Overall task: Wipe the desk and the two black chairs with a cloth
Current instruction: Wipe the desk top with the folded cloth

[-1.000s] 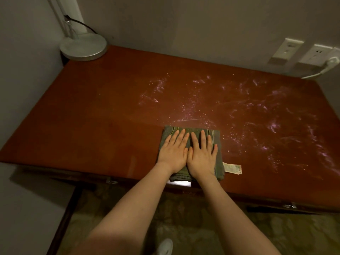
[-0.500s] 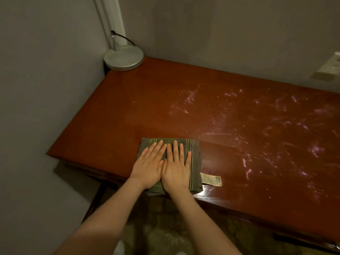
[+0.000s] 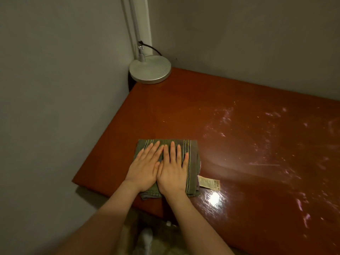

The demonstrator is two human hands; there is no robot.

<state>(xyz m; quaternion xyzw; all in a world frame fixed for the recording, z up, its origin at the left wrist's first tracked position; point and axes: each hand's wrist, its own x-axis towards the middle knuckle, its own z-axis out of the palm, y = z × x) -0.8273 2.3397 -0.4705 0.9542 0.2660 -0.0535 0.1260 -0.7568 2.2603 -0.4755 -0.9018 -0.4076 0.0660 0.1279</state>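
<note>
The desk wipe is the step in hand. A folded green striped cloth (image 3: 193, 150) lies at lower centre of the frame, near the front edge of the glossy red-brown wooden surface (image 3: 184, 111). The left hand (image 3: 145, 166) and right hand (image 3: 173, 172) press it flat side by side, fingers straight, with no closed grip. White dusty smears (image 3: 266, 144) cover the right half, so I judge the next stroke must carry the cloth rightward under even pressure.
</note>
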